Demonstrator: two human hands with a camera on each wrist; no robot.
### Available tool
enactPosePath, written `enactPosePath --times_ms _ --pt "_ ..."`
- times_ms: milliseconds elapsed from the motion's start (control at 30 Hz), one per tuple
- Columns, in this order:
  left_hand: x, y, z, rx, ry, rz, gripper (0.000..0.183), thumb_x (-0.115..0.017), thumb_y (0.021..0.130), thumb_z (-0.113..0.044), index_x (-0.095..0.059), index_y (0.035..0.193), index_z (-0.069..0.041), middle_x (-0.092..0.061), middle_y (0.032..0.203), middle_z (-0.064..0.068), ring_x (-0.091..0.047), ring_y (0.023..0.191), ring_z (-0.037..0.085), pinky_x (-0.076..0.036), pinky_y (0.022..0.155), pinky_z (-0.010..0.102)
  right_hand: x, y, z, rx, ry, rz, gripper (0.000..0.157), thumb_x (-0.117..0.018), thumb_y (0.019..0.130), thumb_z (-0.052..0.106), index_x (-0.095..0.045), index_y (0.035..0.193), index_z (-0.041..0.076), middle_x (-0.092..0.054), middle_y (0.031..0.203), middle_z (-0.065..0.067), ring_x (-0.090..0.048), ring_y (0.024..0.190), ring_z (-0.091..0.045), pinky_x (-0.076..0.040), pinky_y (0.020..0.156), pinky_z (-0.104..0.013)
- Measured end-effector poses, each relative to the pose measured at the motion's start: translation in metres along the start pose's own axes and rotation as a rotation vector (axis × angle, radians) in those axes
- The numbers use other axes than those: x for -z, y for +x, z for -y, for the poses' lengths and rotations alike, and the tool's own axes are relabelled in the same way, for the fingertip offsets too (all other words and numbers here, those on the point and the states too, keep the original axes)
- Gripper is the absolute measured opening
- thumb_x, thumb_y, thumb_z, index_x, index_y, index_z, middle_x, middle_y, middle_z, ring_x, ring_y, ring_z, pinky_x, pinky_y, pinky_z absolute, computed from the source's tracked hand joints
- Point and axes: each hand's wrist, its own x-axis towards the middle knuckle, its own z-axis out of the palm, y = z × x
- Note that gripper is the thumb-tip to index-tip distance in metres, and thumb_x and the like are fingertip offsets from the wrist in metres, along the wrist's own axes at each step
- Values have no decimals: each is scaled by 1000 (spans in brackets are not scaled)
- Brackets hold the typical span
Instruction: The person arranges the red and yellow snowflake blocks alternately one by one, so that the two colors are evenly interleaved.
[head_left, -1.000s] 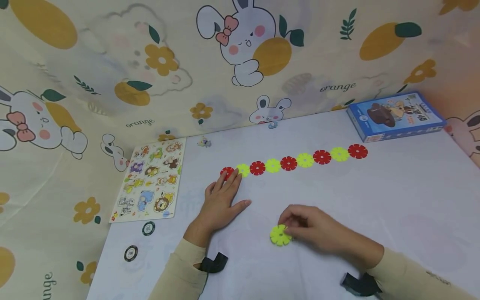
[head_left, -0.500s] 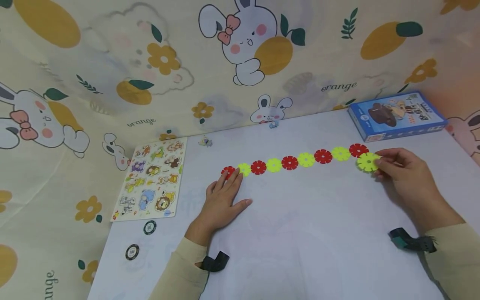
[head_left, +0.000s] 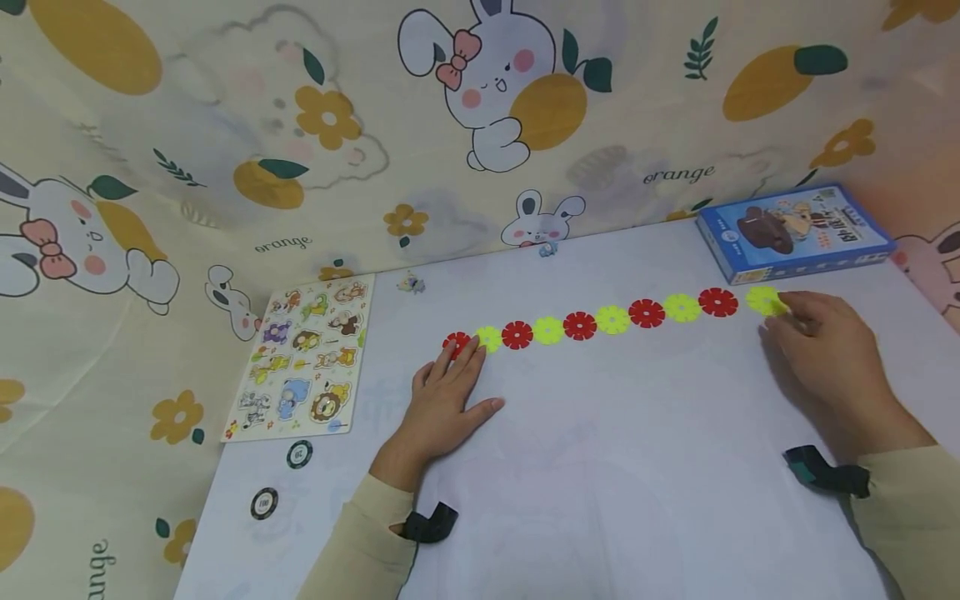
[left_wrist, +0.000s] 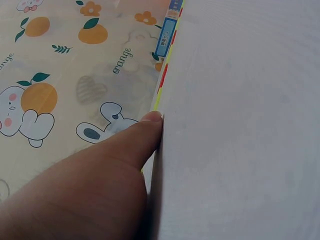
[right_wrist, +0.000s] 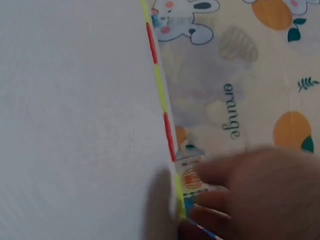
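Flat, notched flower-shaped discs, red [head_left: 580, 326] and yellow [head_left: 612, 320] by turns, lie in a row across the white table. At the row's right end, my right hand [head_left: 832, 354] pinches a yellow flower disc [head_left: 762, 300] by its right edge. A small gap separates it from the last red disc [head_left: 717, 302]. In the right wrist view that hand partly hides the disc's near end. My left hand [head_left: 442, 404] lies spread on the table, fingertips on the row's left end. They partly cover a red disc [head_left: 454, 343] and touch a yellow one [head_left: 489, 339].
A blue box [head_left: 795, 233] stands at the back right. On the left lies an animal picture board [head_left: 303, 362], with two black-and-white chips [head_left: 300, 454] before it. Small figures [head_left: 411, 283] sit near the back edge, where a patterned cloth [head_left: 337, 192] rises.
My right hand has carried the yellow disc from the table's front middle to the far right, then slightly further right and back beyond the last red disc. The left hand stays put.
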Motion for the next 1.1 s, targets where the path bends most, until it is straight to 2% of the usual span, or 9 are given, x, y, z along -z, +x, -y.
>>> enactPosePath --times_ms 67,167,267,533,733,833,933,1100 --pt "0 0 0 0 2 1 83 -39 87 -71 -19 154 -25 -9 159 -8 1 144 22 -8 107 53 -2 -3 4 89 -117 36 69 -51 96 44 -32 147 2 -21 150 -27 -11 136 -51 -34 86 -70" --pt "0 -1 0 -3 2 -1 83 -39 87 -71 -19 154 -25 -9 159 -8 1 144 22 -8 107 53 -4 -5 8 161 -207 99 75 -52 95 47 -28 148 -1 -12 153 -27 6 137 -52 -28 84 -75" --pt "1 -1 0 -5 5 -3 83 -39 87 -71 -20 154 -25 -9 159 -8 1 144 22 -8 107 53 -6 -6 9 183 -229 120 77 -51 95 47 -21 150 0 -7 154 -26 9 136 -52 -25 83 -77" --pt "1 -1 0 -1 10 7 84 -38 87 -72 -20 154 -25 -10 159 -7 2 144 22 -9 107 53 -8 -6 9 217 -224 131 80 -52 95 48 -17 151 3 -4 156 -23 11 137 -50 -20 86 -77" --pt "1 -1 0 -6 0 2 84 -40 87 -71 -20 154 -24 -11 159 -7 0 144 23 -10 107 53 -9 -7 8 222 -226 132 82 -53 94 49 -17 151 3 -5 156 -24 10 137 -51 -21 86 -78" --pt "1 -1 0 -8 -2 -1 84 -40 87 -71 -20 154 -24 -12 159 -6 -1 144 23 -11 106 53 -9 -7 8 208 -202 136 83 -53 93 50 -15 153 7 -2 156 -22 11 137 -50 -21 83 -78" --pt "1 -2 0 -9 -3 -7 84 -41 87 -71 -20 154 -24 -12 159 -6 -1 144 23 -11 106 53 -8 -6 10 195 -149 104 81 -53 94 49 -15 154 11 -4 157 -21 7 138 -50 -20 85 -78" --pt "-1 -3 1 -8 -6 -16 84 -43 87 -70 -21 154 -23 -12 159 -6 -1 144 23 -11 107 54 -5 -11 16 202 -62 15 71 -53 96 42 -24 152 9 -17 153 -25 -7 139 -48 -18 95 -73"
